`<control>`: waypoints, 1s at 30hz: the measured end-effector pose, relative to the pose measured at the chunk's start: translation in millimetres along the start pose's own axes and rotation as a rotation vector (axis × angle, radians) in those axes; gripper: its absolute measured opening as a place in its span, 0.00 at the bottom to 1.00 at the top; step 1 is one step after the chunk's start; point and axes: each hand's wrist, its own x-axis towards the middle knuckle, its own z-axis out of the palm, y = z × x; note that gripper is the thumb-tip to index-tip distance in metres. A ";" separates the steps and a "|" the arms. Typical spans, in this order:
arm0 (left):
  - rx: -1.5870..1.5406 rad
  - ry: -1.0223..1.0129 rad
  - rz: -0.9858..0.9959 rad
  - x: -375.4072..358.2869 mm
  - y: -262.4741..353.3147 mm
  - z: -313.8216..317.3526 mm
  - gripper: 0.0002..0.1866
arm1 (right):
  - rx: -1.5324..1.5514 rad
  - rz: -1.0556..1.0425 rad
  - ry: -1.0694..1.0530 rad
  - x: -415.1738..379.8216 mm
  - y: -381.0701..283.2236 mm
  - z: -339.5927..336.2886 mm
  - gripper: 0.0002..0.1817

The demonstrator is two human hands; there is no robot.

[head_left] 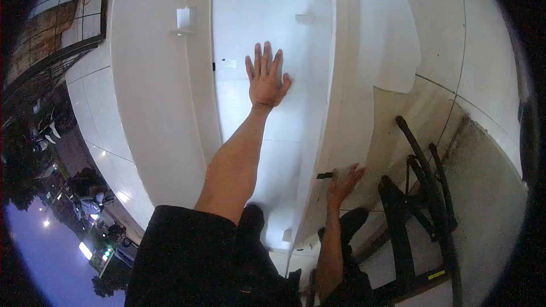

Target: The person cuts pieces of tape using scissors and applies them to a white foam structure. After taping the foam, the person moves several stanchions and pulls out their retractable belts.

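Note:
Near the centre, my left hand (265,82) lies flat with its fingers spread on a white panel (273,119). It holds nothing. A small clear patch (229,63) and short black pieces of tape show along the panel's left edge. Lower right, my right hand (343,186) has its fingers apart beside a long white upright board (321,108), near a black strip (324,175) on that board. Whether its palm touches the board I cannot tell. Small white brackets (305,19) stick out from the panel and from the side board (183,20).
A black metal frame (424,193) stands on the tiled floor at the right. Further right is a grey surface (495,193). My dark-clothed legs show at the bottom. On the left, parked motorbikes (90,207) stand outside beyond a tiled edge (99,113).

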 end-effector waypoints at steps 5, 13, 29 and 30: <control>-0.021 0.044 0.004 -1.8 1.1 0.7 0.36 | 0.082 -0.049 -0.084 -2.8 -1.8 -6.2 0.43; 0.071 0.066 0.025 -4.7 1.7 5.8 0.35 | -0.074 0.035 -0.180 -2.2 3.1 -6.4 0.46; 0.109 0.160 0.079 -12.2 -0.1 17.6 0.43 | -0.274 -0.059 -0.267 0.9 27.6 0.1 0.51; 0.218 0.140 0.073 -12.5 1.3 14.3 0.42 | -0.278 -0.060 -0.289 2.7 27.4 -0.6 0.52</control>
